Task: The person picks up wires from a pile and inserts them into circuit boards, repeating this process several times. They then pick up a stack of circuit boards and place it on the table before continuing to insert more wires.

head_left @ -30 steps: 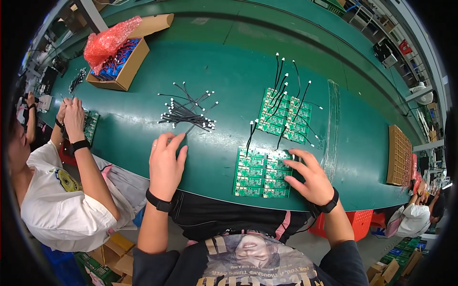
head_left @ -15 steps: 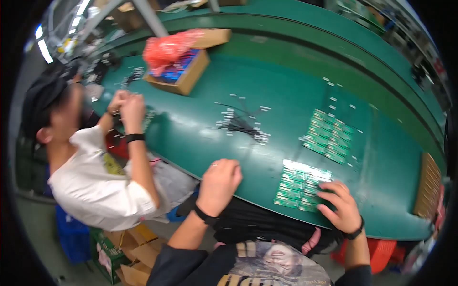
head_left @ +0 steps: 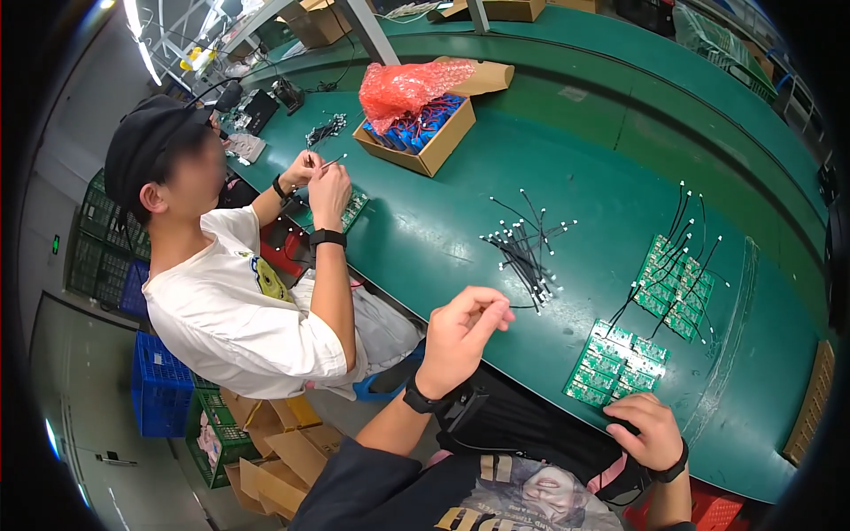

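My left hand (head_left: pixel 462 341) is raised at the table's near edge, its thumb and forefinger pinched together. Just beyond lies a loose pile of short black cables (head_left: pixel 522 252) with white connectors. One thin cable reaches close to the fingertips; whether they grip it is hidden. My right hand (head_left: pixel 653 431), loosely bent with the thumb apart, rests at the near right corner of a green circuit board panel (head_left: pixel 611 365). Farther away lies a second green panel (head_left: pixel 677 285), with several black cables sticking up from and across it.
To my left a co-worker (head_left: pixel 239 292) handles a cable over another green board (head_left: pixel 352 211). A cardboard box (head_left: pixel 434 157) of blue parts with red wires, partly covered by red bubble wrap (head_left: pixel 412 88), stands at the back. A brown slotted strip (head_left: pixel 813 403) stands at the right edge.
The whole view has swung, shifting the table's contents rightward. My left hand is a little closer to the cable pile. My right hand has drawn back from over the near panel to its corner.
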Demonstrator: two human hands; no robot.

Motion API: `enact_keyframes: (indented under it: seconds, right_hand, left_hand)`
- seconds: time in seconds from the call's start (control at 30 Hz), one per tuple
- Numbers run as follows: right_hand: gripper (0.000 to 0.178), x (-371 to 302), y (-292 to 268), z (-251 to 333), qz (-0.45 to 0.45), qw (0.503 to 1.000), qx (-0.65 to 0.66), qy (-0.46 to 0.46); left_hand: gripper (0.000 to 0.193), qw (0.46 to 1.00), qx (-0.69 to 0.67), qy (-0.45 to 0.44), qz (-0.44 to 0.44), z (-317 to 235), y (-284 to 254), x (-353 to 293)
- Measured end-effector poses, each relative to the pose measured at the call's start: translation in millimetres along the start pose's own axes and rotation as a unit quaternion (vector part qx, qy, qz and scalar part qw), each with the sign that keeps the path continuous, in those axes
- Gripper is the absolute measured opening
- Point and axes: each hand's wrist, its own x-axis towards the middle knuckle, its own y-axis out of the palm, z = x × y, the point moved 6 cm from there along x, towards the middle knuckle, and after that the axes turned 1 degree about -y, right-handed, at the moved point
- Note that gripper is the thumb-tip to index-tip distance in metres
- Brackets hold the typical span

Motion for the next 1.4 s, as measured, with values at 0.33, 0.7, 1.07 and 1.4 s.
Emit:
enact_keyframes:
  seconds: [0.33, 0.7, 1.07, 1.4]
  right_hand:
    - [0.025, -0.4, -1.2, 11.0, -0.017, 0.998, 0.052, -0.009]
    - [0.02, -4.5, 21.5, 1.9, -0.199, 0.945, 0.243, 0.096]
    - [0.014, -4.8, 15.1, -0.3, -0.167, 0.976, 0.128, 0.06]
    - [0.014, -4.5, 10.2, 2.1, -0.134, 0.987, 0.078, 0.044]
  left_hand:
    - [0.009, 0.974, 0.041, 0.093, 0.201, -29.3, 42.6, -34.9]
    - [0.012, 0.951, -0.009, 0.074, 0.3, -11.5, 108.4, -68.3]
    - [0.013, 0.947, -0.003, 0.09, 0.308, 3.3, 122.2, -73.5]
    - [0.012, 0.943, 0.041, 0.093, 0.317, 3.4, 127.7, -68.9]
